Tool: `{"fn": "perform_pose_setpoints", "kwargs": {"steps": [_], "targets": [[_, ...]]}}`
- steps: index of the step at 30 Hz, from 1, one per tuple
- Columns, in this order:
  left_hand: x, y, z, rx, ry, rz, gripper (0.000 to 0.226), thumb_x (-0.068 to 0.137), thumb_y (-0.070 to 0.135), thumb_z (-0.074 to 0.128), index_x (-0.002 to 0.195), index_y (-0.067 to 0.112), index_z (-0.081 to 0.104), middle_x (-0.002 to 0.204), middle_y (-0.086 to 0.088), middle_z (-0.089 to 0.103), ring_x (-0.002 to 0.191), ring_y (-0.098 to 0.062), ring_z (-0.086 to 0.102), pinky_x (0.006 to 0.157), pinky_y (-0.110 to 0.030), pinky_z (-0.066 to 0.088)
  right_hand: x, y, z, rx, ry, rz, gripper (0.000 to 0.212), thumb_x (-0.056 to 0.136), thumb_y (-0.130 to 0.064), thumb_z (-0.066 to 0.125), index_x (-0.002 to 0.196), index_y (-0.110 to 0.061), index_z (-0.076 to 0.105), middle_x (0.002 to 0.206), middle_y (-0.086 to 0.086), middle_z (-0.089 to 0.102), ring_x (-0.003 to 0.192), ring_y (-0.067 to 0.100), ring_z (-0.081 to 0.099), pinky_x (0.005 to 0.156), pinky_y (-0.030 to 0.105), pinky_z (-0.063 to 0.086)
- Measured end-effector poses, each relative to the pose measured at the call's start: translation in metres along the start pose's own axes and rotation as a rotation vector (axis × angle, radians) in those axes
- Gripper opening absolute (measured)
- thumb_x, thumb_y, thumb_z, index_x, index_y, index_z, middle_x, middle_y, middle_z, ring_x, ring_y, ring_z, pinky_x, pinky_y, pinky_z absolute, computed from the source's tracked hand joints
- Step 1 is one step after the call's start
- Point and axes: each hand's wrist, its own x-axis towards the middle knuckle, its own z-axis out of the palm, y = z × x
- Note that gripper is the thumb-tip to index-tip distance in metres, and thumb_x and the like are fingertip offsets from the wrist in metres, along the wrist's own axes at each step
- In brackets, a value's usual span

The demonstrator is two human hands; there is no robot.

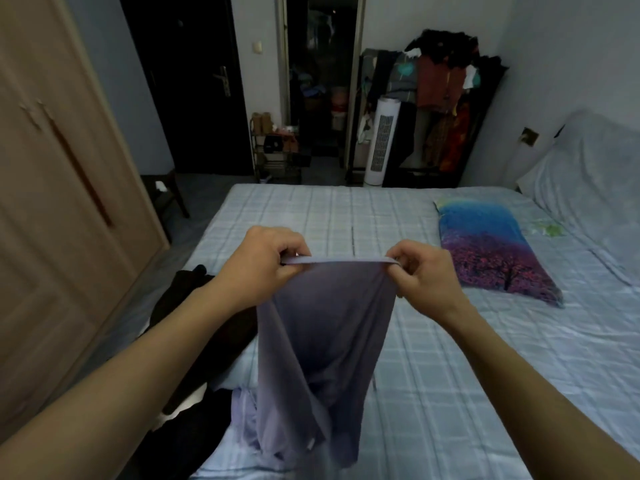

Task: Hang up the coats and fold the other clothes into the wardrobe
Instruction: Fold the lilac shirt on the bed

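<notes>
I hold a lilac-grey garment (322,344) up over the bed (433,358). My left hand (259,265) pinches the left end of its top band, and my right hand (422,271) pinches the right end, so the band is stretched flat between them. The cloth hangs down in folds and its lower end lies bunched on the sheet. Dark clothes (204,341) lie in a heap at the bed's left edge, partly behind my left forearm. The beige wardrobe (62,188) stands at the left with its doors closed.
A blue and purple pillow (491,247) lies on the checked sheet to the right. Behind the bed stand a white tower fan (381,140), a rack loaded with clothes (440,98), a small shoe shelf (277,147) and a dark stool (169,192) near the wardrobe.
</notes>
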Motion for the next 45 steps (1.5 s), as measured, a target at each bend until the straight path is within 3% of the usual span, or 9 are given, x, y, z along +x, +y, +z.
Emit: {"fn": "perform_pose_setpoints", "kwargs": {"steps": [5,12,17,24,31,35,38,41,45], "targets": [[-0.004,-0.019,0.025,0.226,-0.046,-0.047,0.011,0.090,0.019,0.069,0.084,0.009,0.067,0.083,-0.003,0.058,0.076,-0.022,0.058,0.068,-0.040,0.049,0.018,-0.002,0.003,0.214,0.093,0.101,0.017,0.086,0.003,0.066,0.072,-0.007,0.066,0.054,0.006,0.065,0.045,0.021,0.064,0.043,0.026,0.050],[-0.017,-0.068,0.062,0.694,-0.072,-0.453,0.011,0.086,0.010,0.056,0.095,0.014,0.061,0.105,-0.006,0.054,0.096,-0.030,0.055,0.060,-0.037,0.034,0.026,-0.007,0.001,0.265,0.182,0.111,0.013,0.088,0.001,0.065,0.077,-0.007,0.067,0.059,0.007,0.065,0.048,0.018,0.065,0.045,0.022,0.051],[-0.046,-0.118,0.069,0.660,-0.156,-0.684,0.020,0.091,0.012,0.049,0.104,0.016,0.064,0.113,-0.007,0.056,0.108,-0.028,0.054,0.079,-0.040,0.049,0.038,0.009,-0.031,0.172,0.346,0.132,0.016,0.088,-0.006,0.065,0.075,-0.016,0.066,0.055,0.003,0.064,0.046,0.015,0.065,0.043,0.025,0.052],[-0.093,-0.154,0.072,0.510,-0.220,-0.899,0.019,0.087,0.011,0.049,0.096,0.019,0.064,0.103,-0.005,0.062,0.095,-0.027,0.062,0.072,-0.035,0.049,0.021,0.081,-0.060,0.059,0.503,0.347,0.018,0.085,-0.015,0.065,0.069,-0.022,0.065,0.054,-0.006,0.063,0.044,0.005,0.059,0.053,0.032,0.055],[-0.105,-0.163,0.067,0.563,-0.316,-0.846,0.004,0.087,0.012,0.053,0.087,0.016,0.054,0.089,-0.003,0.058,0.081,-0.023,0.058,0.066,-0.033,0.046,-0.007,0.125,-0.049,0.040,0.528,0.557,0.016,0.085,-0.010,0.064,0.070,-0.014,0.067,0.051,0.003,0.065,0.038,0.012,0.058,0.050,0.029,0.047],[-0.120,-0.170,0.065,0.692,-0.408,-0.835,0.011,0.092,0.015,0.048,0.098,0.015,0.057,0.104,-0.006,0.063,0.096,-0.025,0.064,0.073,-0.033,0.049,-0.015,0.132,-0.052,0.054,0.549,0.607,0.019,0.089,-0.006,0.061,0.071,-0.013,0.065,0.062,0.016,0.065,0.044,0.021,0.059,0.043,0.027,0.046],[-0.126,-0.173,0.063,0.582,-0.392,-0.965,0.008,0.085,0.010,0.053,0.090,0.012,0.059,0.098,-0.010,0.065,0.091,-0.028,0.066,0.069,-0.033,0.049,-0.019,0.136,-0.052,0.054,0.542,0.648,0.017,0.090,-0.003,0.060,0.075,-0.009,0.066,0.064,0.017,0.066,0.047,0.023,0.061,0.046,0.029,0.047],[-0.121,-0.176,0.061,0.206,-0.220,-1.137,0.017,0.079,-0.006,0.053,0.075,0.004,0.066,0.077,-0.017,0.068,0.064,-0.030,0.070,0.059,-0.034,0.059,-0.024,0.142,-0.050,0.064,0.541,0.687,0.014,0.091,-0.003,0.060,0.079,-0.003,0.067,0.065,0.018,0.065,0.047,0.023,0.061,0.048,0.030,0.048],[-0.106,-0.168,0.052,-0.191,-0.017,-1.122,0.029,0.085,-0.013,0.049,0.082,0.005,0.071,0.087,-0.018,0.067,0.076,-0.033,0.068,0.052,-0.034,0.058,-0.025,0.149,-0.050,0.076,0.529,0.744,0.009,0.092,-0.005,0.060,0.090,0.000,0.068,0.072,0.014,0.065,0.056,0.026,0.062,0.053,0.033,0.051]]}}
